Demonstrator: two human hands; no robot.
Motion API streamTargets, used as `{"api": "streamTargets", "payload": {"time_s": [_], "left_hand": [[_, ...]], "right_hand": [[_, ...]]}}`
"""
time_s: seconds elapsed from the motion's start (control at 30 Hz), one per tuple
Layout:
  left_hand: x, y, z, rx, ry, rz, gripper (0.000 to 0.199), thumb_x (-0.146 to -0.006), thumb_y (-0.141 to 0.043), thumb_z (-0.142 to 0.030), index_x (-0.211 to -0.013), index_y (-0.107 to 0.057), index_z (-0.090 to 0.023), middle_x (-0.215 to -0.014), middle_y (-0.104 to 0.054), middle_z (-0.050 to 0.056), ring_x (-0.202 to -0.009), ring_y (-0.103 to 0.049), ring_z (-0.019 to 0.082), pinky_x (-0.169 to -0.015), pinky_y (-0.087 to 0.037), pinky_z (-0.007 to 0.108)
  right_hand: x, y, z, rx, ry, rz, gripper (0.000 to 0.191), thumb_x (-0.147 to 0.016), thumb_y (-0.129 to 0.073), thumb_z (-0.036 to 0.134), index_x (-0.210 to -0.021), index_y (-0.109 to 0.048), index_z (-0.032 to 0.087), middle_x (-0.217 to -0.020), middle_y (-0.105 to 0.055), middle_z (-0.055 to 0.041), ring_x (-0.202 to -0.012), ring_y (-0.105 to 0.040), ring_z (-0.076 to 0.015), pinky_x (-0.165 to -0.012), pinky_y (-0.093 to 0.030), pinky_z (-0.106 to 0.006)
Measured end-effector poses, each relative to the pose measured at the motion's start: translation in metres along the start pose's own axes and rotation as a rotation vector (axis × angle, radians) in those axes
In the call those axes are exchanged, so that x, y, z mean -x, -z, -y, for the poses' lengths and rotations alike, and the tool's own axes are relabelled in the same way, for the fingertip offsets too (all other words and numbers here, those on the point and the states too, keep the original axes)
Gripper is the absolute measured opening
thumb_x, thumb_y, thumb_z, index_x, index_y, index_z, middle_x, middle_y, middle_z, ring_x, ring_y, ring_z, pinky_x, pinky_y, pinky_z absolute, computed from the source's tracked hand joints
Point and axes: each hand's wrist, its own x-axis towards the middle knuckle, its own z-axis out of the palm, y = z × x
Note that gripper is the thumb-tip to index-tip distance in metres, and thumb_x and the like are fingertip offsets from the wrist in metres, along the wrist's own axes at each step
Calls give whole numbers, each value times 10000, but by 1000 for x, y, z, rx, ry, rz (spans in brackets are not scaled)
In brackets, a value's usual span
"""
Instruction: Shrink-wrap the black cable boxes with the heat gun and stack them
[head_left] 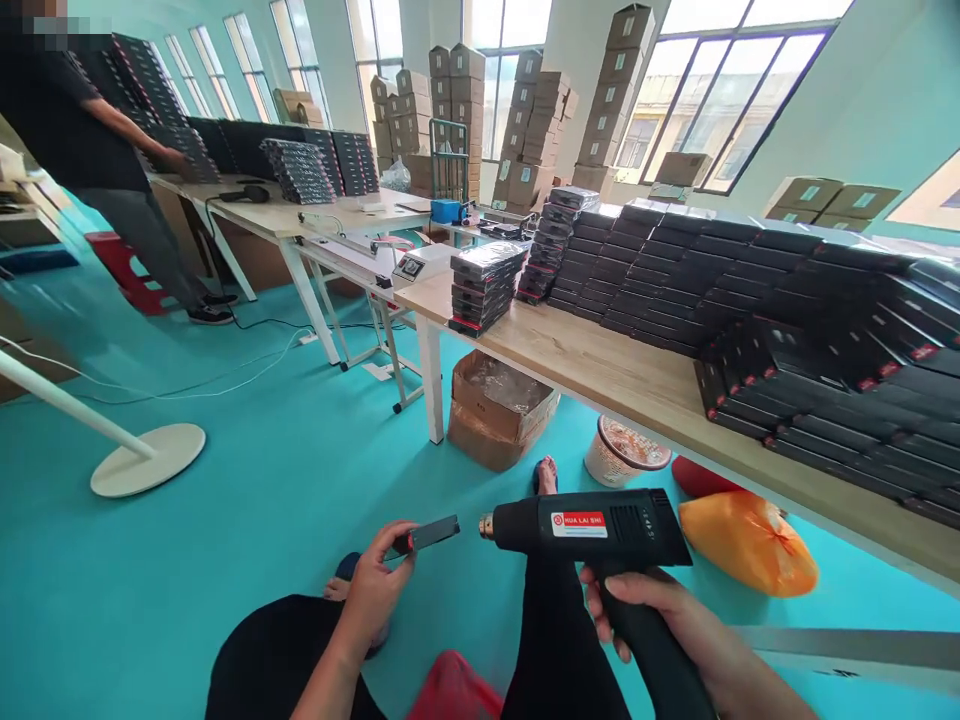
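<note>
My right hand (pixel 660 610) is wrapped round the handle of a black heat gun (pixel 600 528). The gun carries a red and white label, and its metal nozzle points left. My left hand (pixel 381 580) grips one end of a slim black box (pixel 435 533) with a red mark near my fingers. The box's far end stands a short gap away from the nozzle. Both things are held above my lap, over the floor.
Stacked black boxes (pixel 660 270) cover much of the wooden table (pixel 555 340) on my right. Beneath it are a carton (pixel 495 410), a bin (pixel 626 455) and an orange bag (pixel 750 545). A white stand base (pixel 150 460) is at left. Another person (pixel 97 130) works at the far-left table.
</note>
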Motion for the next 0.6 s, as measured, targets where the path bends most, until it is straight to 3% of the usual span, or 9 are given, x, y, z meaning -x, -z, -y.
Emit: {"api": "streamTargets", "payload": {"time_s": [0.13, 0.37, 0.53, 0.6], "left_hand": [[6, -8, 4, 50, 22, 84, 282, -797, -640, -364, -1016, -763, -235, -1116, -737, 92, -1020, -691, 263, -912, -545, 370], [9, -6, 11, -44, 11, 89, 326, -796, -591, -320, -1062, -762, -244, -1197, -719, 101, -1104, -683, 280, -950, -542, 395], [14, -12, 24, -206, -35, 82, 397, -732, -577, -202, -1069, -773, -278, -1185, -729, 82, -1179, -647, 302, -1081, -464, 507], [15, -15, 28, -253, -71, 72, 417, -718, -570, -166, -1063, -776, -277, -1156, -739, 83, -1161, -648, 311, -1110, -425, 561]], "right_hand": [[-5, -2, -2, 13, -22, -33, 290, -740, -778, 345, -940, -783, 135, -754, -709, -47, -611, -643, -145, -504, -484, -220], [-9, -11, 2, 69, -32, -33, 311, -724, -778, 356, -940, -765, 132, -753, -699, -38, -596, -627, -135, -504, -466, -223], [-7, -46, -8, 210, -21, 107, 354, -650, -780, 359, -912, -717, 129, -728, -691, -37, -554, -602, -147, -492, -446, -259], [-6, -62, -9, 288, 24, 105, 356, -626, -780, 352, -898, -693, 140, -692, -673, -20, -554, -586, -151, -508, -451, -274]]}}
